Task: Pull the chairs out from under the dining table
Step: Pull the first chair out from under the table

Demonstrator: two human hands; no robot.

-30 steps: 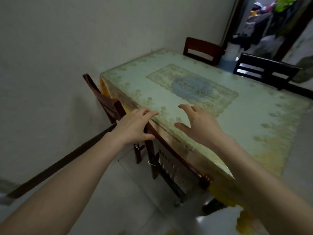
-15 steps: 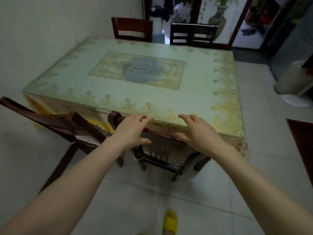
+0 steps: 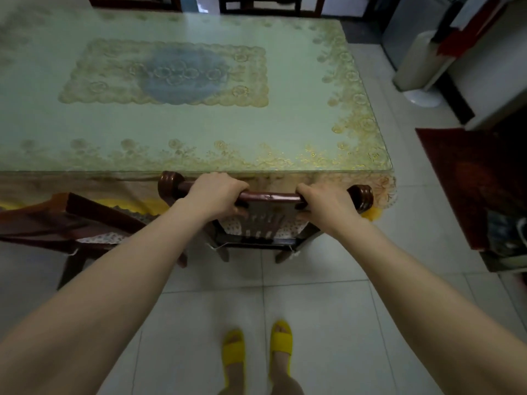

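Observation:
A dark red wooden chair (image 3: 271, 197) stands tucked against the near edge of the dining table (image 3: 199, 129), which has a pale green and gold lace cover. My left hand (image 3: 216, 195) grips the left part of the chair's top rail. My right hand (image 3: 325, 205) grips the right part of the same rail. A second dark wooden chair (image 3: 71, 220) stands at the left, angled away from the table edge. Two more chair backs (image 3: 271, 4) show at the table's far side.
Light floor tiles (image 3: 313, 309) lie behind the chair, where my feet in yellow slippers (image 3: 256, 349) stand. A dark red mat (image 3: 470, 181) lies on the floor to the right. A white bin (image 3: 419, 67) and cabinets stand at the far right.
Both hands dropped from hovering over the chair's top rail and closed around it. The view has swung to face the table's edge straight on, closer and more downward.

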